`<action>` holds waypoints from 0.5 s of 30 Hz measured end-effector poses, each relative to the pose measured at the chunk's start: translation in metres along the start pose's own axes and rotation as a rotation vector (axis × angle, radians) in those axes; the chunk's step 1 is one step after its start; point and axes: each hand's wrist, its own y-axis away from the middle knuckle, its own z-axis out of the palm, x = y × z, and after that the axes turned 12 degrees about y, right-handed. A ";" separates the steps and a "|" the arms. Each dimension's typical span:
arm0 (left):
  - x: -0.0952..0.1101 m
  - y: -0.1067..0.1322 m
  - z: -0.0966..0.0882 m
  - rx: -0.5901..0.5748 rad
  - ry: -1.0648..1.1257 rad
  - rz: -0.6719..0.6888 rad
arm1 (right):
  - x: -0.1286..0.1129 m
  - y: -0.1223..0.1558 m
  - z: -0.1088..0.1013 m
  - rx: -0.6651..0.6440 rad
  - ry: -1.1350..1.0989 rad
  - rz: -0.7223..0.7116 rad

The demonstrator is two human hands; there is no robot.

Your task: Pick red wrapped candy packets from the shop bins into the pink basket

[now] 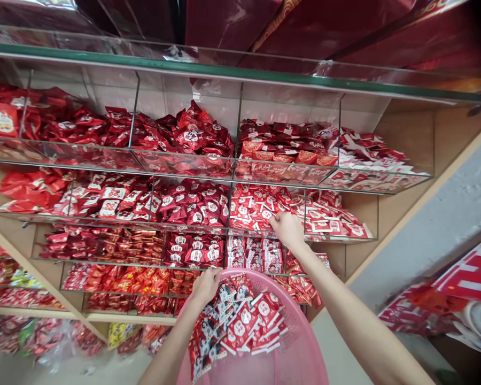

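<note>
— Where do you have the hands on your feed?

— I see them well apart. The right hand [288, 230] presses into glossy red-and-white sachets [260, 211] in a clear acrylic display bin [280, 172], but I can't tell whether its fingers have closed on any. The left hand [206, 286] is at the edge of a round pink plastic basket [304, 347] just below, beside a heap of printed sachets [240, 321]. I can't tell if it's gripping either.

— What worries you from here?

— The heap stands high in the basket, so I'd judge that a knock could send sachets over the rim. The right wrist could also catch the bin's thin front edge and spill loose ones.

— Anything in the way?

— Lower bins of red packets [192, 251] sit close behind the basket, and a pale wooden shelf frame [404, 139] closes in on the right.
</note>
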 end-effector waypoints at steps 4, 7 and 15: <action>0.001 -0.001 -0.001 -0.008 -0.003 -0.008 | -0.001 0.001 -0.003 -0.006 -0.107 0.029; 0.001 -0.002 0.000 -0.007 -0.005 -0.009 | 0.001 0.001 -0.003 0.035 -0.189 0.002; 0.001 -0.001 -0.001 -0.004 -0.025 0.024 | 0.008 -0.010 -0.001 0.102 -0.239 -0.429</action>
